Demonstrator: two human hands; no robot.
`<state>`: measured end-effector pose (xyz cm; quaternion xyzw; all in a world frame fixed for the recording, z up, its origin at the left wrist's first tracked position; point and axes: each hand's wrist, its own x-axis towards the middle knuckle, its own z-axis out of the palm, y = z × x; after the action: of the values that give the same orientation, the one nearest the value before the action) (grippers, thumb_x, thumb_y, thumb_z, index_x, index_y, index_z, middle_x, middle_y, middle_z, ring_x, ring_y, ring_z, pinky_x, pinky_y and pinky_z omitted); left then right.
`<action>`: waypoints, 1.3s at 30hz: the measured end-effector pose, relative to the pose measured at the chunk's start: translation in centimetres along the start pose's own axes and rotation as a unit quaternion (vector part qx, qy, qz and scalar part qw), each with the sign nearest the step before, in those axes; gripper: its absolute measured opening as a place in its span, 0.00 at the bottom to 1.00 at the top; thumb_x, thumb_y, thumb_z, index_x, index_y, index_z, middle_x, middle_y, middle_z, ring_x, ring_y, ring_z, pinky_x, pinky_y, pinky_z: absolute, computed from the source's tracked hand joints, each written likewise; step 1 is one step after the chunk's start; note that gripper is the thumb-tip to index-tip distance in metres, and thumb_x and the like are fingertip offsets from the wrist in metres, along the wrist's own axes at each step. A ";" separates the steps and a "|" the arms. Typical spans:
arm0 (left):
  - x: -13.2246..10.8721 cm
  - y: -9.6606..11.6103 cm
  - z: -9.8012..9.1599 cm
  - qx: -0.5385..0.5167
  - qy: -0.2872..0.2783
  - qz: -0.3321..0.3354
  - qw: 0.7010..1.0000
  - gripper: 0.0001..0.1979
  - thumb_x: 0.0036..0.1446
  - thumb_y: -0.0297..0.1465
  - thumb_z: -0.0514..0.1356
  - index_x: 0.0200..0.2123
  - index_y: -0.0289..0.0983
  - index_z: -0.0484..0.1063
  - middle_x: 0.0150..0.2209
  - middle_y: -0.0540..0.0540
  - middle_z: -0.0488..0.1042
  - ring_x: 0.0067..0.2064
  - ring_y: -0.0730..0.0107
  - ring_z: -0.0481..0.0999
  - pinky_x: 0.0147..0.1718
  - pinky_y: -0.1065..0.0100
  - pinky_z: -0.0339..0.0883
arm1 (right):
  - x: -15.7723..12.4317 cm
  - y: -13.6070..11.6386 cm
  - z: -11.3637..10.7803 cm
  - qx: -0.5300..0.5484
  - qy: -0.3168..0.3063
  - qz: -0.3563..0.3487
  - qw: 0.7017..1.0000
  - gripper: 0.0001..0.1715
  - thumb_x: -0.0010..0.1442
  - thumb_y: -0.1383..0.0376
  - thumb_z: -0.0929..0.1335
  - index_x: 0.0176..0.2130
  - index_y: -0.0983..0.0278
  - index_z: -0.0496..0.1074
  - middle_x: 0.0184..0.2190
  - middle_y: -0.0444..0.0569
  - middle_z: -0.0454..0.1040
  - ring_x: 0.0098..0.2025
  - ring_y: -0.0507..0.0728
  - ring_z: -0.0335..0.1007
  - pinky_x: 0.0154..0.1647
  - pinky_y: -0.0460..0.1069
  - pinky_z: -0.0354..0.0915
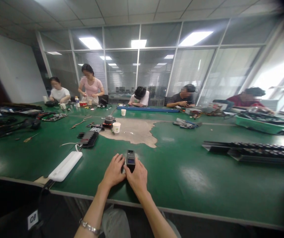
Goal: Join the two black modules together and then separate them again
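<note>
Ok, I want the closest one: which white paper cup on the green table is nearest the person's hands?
The white paper cup on the worn beige patch; the other white cup stands farther back, near the long blue tray.

I log one item: small black device, narrow and box-shaped, standing upright, bluish panel on the face toward me. Position: on the green tabletop, close to its near edge, left hand flat against one side, right hand wrapped round the other.
</note>
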<state>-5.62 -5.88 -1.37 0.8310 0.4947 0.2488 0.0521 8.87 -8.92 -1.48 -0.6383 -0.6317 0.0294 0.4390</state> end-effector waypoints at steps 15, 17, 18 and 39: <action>0.1 0.3 -0.1 0.000 -0.041 -0.011 0.999 0.37 0.56 0.55 0.57 0.62 0.41 0.61 0.66 0.40 0.56 0.68 0.46 0.49 0.64 0.47 0.46 | 2.0 5.1 -4.6 0.037 0.018 -0.008 0.999 0.32 0.60 0.51 0.64 0.56 0.67 0.65 0.53 0.58 0.70 0.58 0.63 0.63 0.59 0.57 0.57; 0.2 0.3 -0.1 0.004 -0.044 -0.010 0.999 0.35 0.57 0.55 0.57 0.62 0.42 0.62 0.66 0.40 0.57 0.68 0.47 0.49 0.64 0.48 0.47 | 1.6 6.1 -4.6 0.015 0.006 -0.008 1.000 0.32 0.60 0.51 0.64 0.56 0.67 0.65 0.53 0.58 0.71 0.58 0.64 0.63 0.59 0.57 0.57; 0.2 0.4 -0.1 0.004 -0.045 -0.008 0.999 0.35 0.57 0.55 0.57 0.61 0.43 0.62 0.66 0.40 0.57 0.68 0.47 0.49 0.64 0.47 0.47 | 1.4 6.4 -4.6 0.007 0.003 -0.004 1.000 0.32 0.60 0.51 0.64 0.57 0.67 0.65 0.53 0.58 0.71 0.58 0.64 0.62 0.59 0.57 0.57; 0.4 0.6 0.0 0.057 -0.063 -0.002 0.996 0.33 0.60 0.57 0.50 0.62 0.46 0.60 0.67 0.42 0.53 0.68 0.48 0.48 0.64 0.45 0.45 | 0.4 6.7 -4.5 -0.055 -0.021 0.039 0.998 0.48 0.54 0.49 0.68 0.62 0.79 0.58 0.58 0.67 0.65 0.62 0.67 0.58 0.61 0.58 0.56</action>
<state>-4.97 -5.90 -1.01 0.8456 0.5058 0.1670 0.0359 16.86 -9.69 -2.50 -0.6849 -0.6159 0.0253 0.3885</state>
